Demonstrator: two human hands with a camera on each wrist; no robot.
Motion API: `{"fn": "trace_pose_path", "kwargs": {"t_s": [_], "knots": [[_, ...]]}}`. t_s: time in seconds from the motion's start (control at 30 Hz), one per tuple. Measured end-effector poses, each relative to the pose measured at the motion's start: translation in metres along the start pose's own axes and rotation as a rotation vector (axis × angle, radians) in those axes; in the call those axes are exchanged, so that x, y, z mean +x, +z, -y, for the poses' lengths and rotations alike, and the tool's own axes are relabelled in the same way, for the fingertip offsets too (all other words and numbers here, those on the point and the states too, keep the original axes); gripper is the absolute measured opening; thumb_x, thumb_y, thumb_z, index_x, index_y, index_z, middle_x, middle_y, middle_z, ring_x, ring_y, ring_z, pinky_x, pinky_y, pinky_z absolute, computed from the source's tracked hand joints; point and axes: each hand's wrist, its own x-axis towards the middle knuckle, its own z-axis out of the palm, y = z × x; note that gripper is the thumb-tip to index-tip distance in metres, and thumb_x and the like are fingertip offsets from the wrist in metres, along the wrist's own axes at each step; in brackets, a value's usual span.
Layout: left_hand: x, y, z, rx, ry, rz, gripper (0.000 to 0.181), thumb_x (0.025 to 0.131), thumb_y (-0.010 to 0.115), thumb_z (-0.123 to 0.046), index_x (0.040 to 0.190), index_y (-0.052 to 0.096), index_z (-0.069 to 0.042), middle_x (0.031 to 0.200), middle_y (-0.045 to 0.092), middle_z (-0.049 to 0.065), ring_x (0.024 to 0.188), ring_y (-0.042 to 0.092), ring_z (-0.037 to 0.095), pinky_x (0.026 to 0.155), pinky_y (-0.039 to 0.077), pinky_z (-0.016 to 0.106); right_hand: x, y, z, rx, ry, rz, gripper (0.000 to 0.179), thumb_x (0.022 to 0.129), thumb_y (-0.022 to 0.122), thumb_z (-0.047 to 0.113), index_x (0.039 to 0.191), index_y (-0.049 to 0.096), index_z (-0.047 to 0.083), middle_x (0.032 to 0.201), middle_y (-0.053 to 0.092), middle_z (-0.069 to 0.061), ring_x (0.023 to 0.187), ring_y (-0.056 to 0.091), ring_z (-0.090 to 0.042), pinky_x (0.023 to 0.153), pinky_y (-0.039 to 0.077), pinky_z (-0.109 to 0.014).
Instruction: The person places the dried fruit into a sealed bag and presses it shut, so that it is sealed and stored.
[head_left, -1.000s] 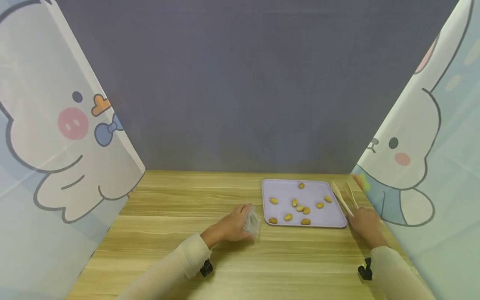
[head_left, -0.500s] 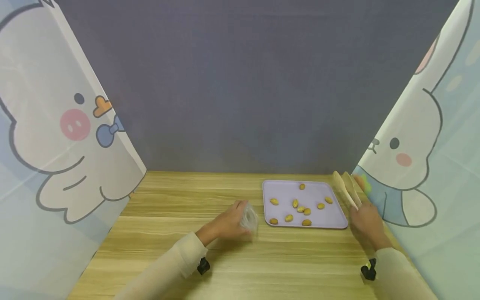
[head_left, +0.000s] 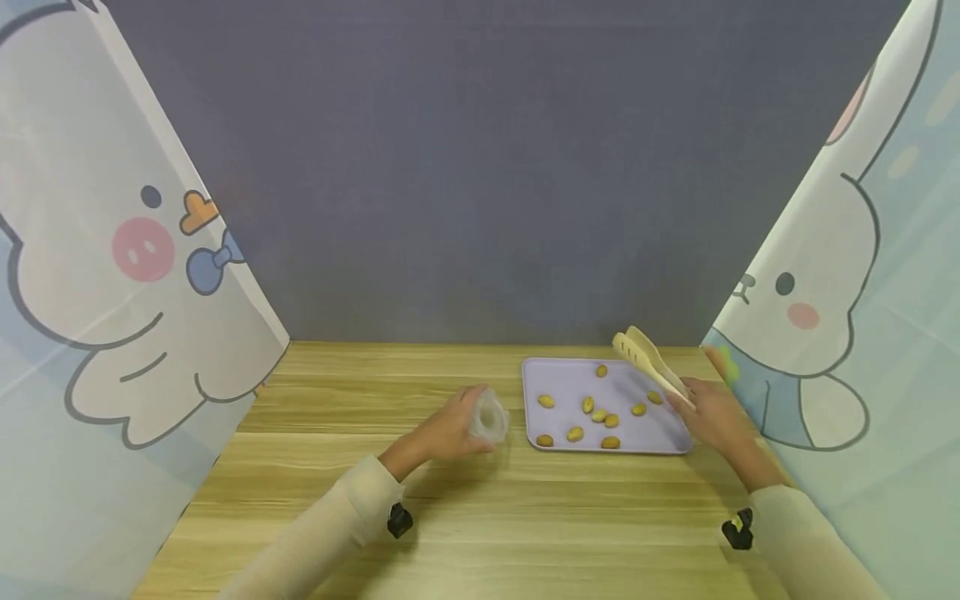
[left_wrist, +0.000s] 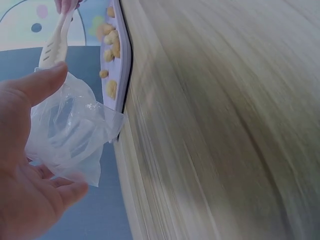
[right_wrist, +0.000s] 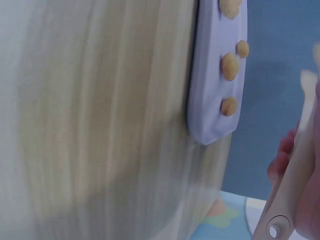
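Note:
My left hand (head_left: 452,427) holds a clear plastic bag (head_left: 489,416) left of the tray, its mouth spread into a round opening. In the left wrist view, the crinkled bag (left_wrist: 70,125) lies between the thumb and curled fingers. My right hand (head_left: 711,414) grips cream-coloured tongs (head_left: 649,363), raised over the tray's far right corner with the slotted tips pointing back left. The handle end with a hole (right_wrist: 280,226) shows in the right wrist view. On the lilac tray (head_left: 564,379) lie several small yellow-brown, nut-like pieces (head_left: 599,415), spread apart.
The tray rests at the back right of the wooden table (head_left: 480,533). A grey backdrop (head_left: 487,183) stands behind, and cartoon-printed side panels (head_left: 817,250) close in the left and right. Black wrist cameras (head_left: 738,528) hang below the sleeves.
My right hand has lifted the tongs off the table right of the tray and swung their tips left over it. The left hand has moved slightly left and up, turning the bag's mouth into view.

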Motion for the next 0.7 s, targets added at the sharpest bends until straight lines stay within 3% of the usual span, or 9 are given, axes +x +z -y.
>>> {"fn": "trace_pose_path", "kwargs": {"t_s": [0.17, 0.3, 0.43, 0.7], "knots": [[-0.002, -0.002, 0.004, -0.037, -0.017, 0.004, 0.106, 0.080, 0.087, -0.033, 0.157, 0.024, 0.002, 0.151, 0.042, 0.023, 0.131, 0.050, 0.034, 0.108, 0.046, 0.050, 0.004, -0.001, 0.017, 0.013, -0.148, 0.096, 0.049, 0.099, 0.064, 0.031, 0.129, 0.061, -0.008, 0.122, 0.067, -0.030, 0.111, 0.063, -0.050, 0.091, 0.049, -0.063], [-0.004, -0.004, 0.007, -0.069, -0.027, 0.002, 0.106, 0.081, 0.087, -0.034, 0.158, 0.023, 0.001, 0.152, 0.040, 0.022, 0.127, 0.052, 0.031, 0.105, 0.048, 0.049, 0.006, 0.006, 0.029, 0.015, -0.279, 0.115, 0.039, 0.094, 0.072, 0.026, 0.121, 0.067, -0.001, 0.110, 0.073, -0.017, 0.093, 0.069, -0.030, 0.077, 0.054, -0.046], [-0.006, -0.003, 0.009, -0.131, -0.041, 0.010, 0.108, 0.080, 0.087, -0.034, 0.159, 0.021, 0.000, 0.155, 0.037, 0.022, 0.126, 0.053, 0.032, 0.104, 0.048, 0.049, 0.006, 0.014, 0.038, 0.019, -0.363, 0.152, 0.034, 0.093, 0.074, 0.024, 0.118, 0.069, 0.002, 0.104, 0.073, -0.007, 0.082, 0.064, -0.012, 0.068, 0.051, -0.033], [-0.010, 0.001, 0.014, -0.201, -0.052, 0.016, 0.110, 0.079, 0.088, -0.032, 0.158, 0.019, 0.001, 0.150, 0.041, 0.021, 0.116, 0.056, 0.029, 0.096, 0.050, 0.047, 0.002, 0.022, 0.058, 0.005, -0.450, 0.189, 0.034, 0.092, 0.074, 0.025, 0.117, 0.072, 0.002, 0.105, 0.073, -0.004, 0.091, 0.067, -0.019, 0.079, 0.055, -0.041]]}}
